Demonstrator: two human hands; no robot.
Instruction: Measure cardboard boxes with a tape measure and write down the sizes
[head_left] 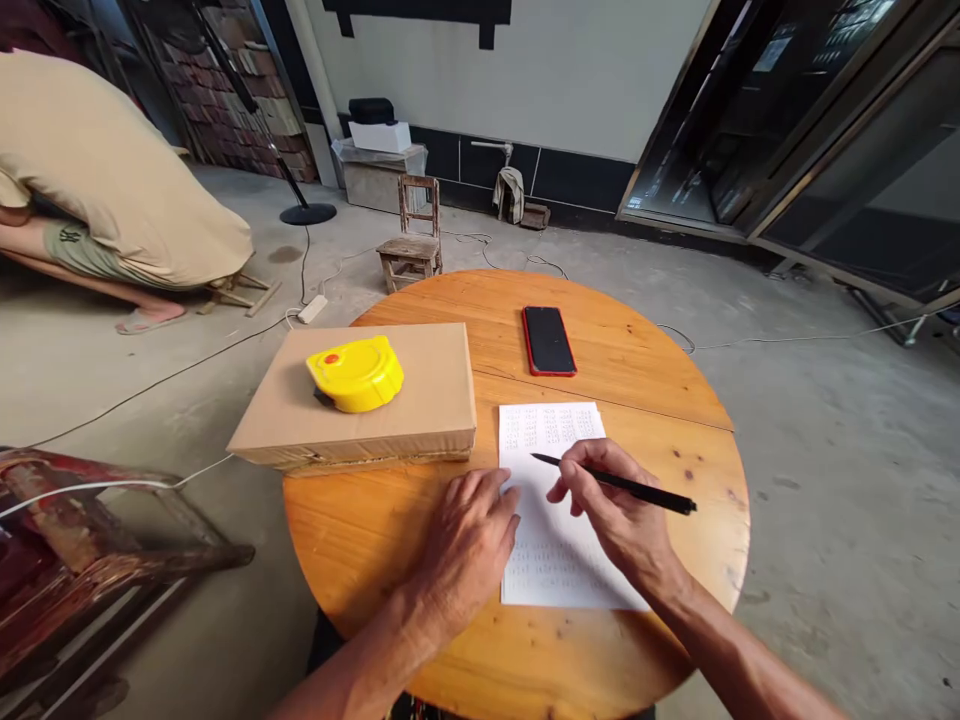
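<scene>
In my right hand (619, 500) is a slim black pen (649, 490), pinched between thumb and fingers, its tip pointing left above the paper. The white sheet of paper (544, 510) lies on the round wooden table (637, 400), with rows of small handwriting near its top and bottom. My left hand (474, 535) rests flat at the sheet's left edge, fingers stretched out and touching it. Part of the sheet is hidden by my right hand.
A cardboard box (420, 390) at the table's left bears a yellow tape measure (360, 375). Beyond the paper lies a red-cased phone (549, 340). A small wooden chair (411, 240) stands behind the table. A person (112, 180) crouches at the left; cables cross the floor.
</scene>
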